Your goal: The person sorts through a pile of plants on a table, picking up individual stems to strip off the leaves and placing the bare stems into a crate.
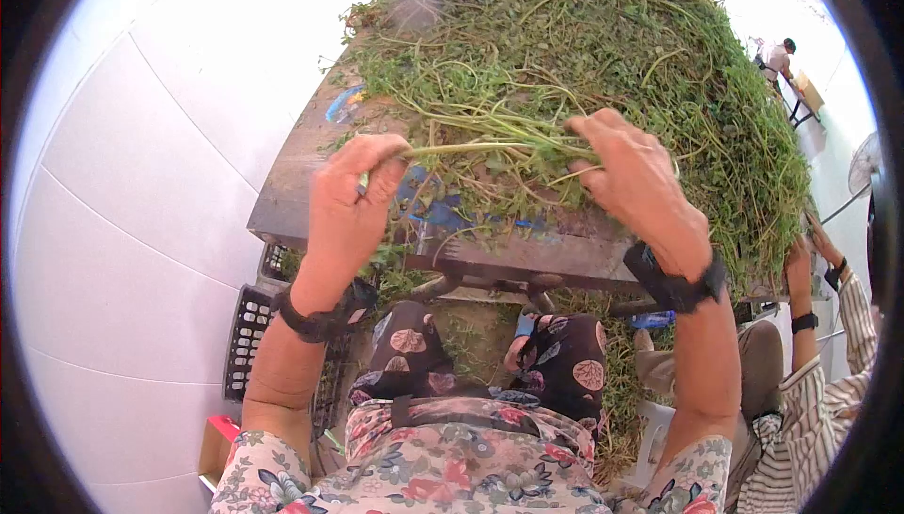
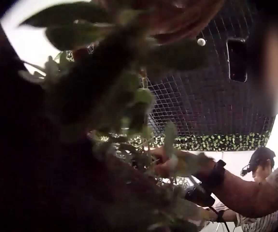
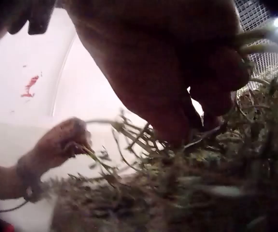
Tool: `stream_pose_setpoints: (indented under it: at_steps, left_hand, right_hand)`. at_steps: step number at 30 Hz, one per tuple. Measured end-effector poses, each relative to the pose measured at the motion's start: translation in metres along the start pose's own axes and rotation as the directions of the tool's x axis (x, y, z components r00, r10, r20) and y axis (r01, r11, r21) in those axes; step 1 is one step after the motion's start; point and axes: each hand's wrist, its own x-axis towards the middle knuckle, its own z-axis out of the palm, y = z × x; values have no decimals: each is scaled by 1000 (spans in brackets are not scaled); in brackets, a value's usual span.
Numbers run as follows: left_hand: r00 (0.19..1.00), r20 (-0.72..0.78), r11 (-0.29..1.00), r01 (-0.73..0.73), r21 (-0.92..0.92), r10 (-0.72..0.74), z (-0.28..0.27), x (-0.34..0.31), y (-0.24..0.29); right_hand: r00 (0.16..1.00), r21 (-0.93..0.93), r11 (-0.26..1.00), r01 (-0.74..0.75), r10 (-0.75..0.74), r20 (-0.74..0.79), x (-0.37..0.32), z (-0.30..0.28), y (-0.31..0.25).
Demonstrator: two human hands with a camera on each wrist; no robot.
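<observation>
In the head view, my left hand point(image 1: 353, 189) pinches the end of a long green stem point(image 1: 461, 148) between thumb and forefinger, just over the near edge of the table point(image 1: 297, 180). A small greenish piece pokes out at the left palm. To the right, my right hand point(image 1: 640, 175) curls its fingers round the leafy part of the same stems, low against a big heap of leafy green plants point(image 1: 584, 43). The right wrist view shows the left hand point(image 3: 64, 142) from the side with stems running from its fingertips. Dark blurred leaves point(image 2: 114, 82) cover much of the left wrist view.
Blue plastic scraps point(image 1: 346, 104) lie on the wood near the left edge. Black crates point(image 1: 250, 335) stand below on the left, by a red-edged box point(image 1: 218, 443). At the right, another person's arms point(image 1: 805, 312) reach to the heap. A fan point(image 1: 863, 164) stands beyond.
</observation>
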Motion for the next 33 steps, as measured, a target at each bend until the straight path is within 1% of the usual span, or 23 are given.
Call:
stream_pose_setpoints:
  at_steps: [2,5,6,8,9,10,11,12,13,14,16,17,19,20,21,23,24,26,27,29,30,33]
  left_hand:
    - [981,-40,972,182,-149,-190,-3,2,2]
    - [965,-40,948,246,-201,-259,8,-3,-31]
    - [913,109,909,403,-106,-392,8,-6,-31]
    - [955,122,960,277,-30,-272,13,-12,-34]
    - [967,139,977,215,8,-214,15,-15,-35]
    - [918,269,953,304,-5,-291,8,-13,-28]
    - [941,287,984,166,71,-180,10,-14,-30]
    - [946,317,989,25,147,-71,11,-16,-34]
    - [933,359,969,-118,218,33,12,-16,-35]
    - [897,441,988,-34,153,-37,10,-15,-31]
    - [933,358,1000,28,7,-29,14,-16,-21]
    - [949,314,996,51,-72,-26,17,-17,-15]
    - [886,460,996,-80,26,59,19,-19,-1]
    - [844,529,987,-147,69,89,20,-20,4]
    - [870,493,969,-139,205,21,21,-21,-3]
    - [914,395,880,-115,461,-88,22,-17,-31]
    - [945,293,893,0,450,-147,14,-9,-39]
    - [960,202,934,117,338,-193,0,-6,-47]
    - [961,160,945,177,275,-226,-2,-7,-49]
    - [975,88,968,185,167,-202,2,-11,-42]
    - [980,48,976,186,114,-192,5,-14,-37]
    - [988,110,988,94,119,-107,21,-19,-15]
  right_hand:
    - [996,-126,991,34,-23,82,7,17,16]
    - [984,-172,979,-108,130,121,21,18,24]
    - [987,-178,972,-156,161,16,22,21,32]
    - [932,-76,939,-336,321,-168,30,10,51]
    - [934,-80,949,-306,283,-218,32,3,72]
    - [911,-44,956,-292,263,-318,31,-4,89]
    - [876,122,928,-352,373,-305,28,-13,94]
    - [836,287,868,-405,478,-269,26,-23,95]
    - [790,443,777,-448,576,-210,23,-27,97]
    - [795,426,780,-459,575,-196,20,-24,106]
    - [797,391,784,-483,578,-175,15,-20,115]
    - [810,355,786,-507,575,-116,12,-19,118]
    - [822,279,788,-550,569,12,5,-20,108]
    - [807,306,760,-574,589,52,2,-20,104]
    - [825,314,781,-541,565,17,-1,-18,110]
    - [853,330,817,-473,519,-60,-11,-14,129]
    - [810,461,731,-502,585,-46,-15,-20,125]
    - [712,689,511,-515,702,11,-23,-41,117]
    - [690,734,478,-483,723,-17,-25,-46,125]
    - [649,812,413,-413,759,-56,-27,-55,145]
    - [682,779,491,-390,723,-114,-27,-63,135]
    - [788,486,761,-429,579,-211,-9,-73,87]
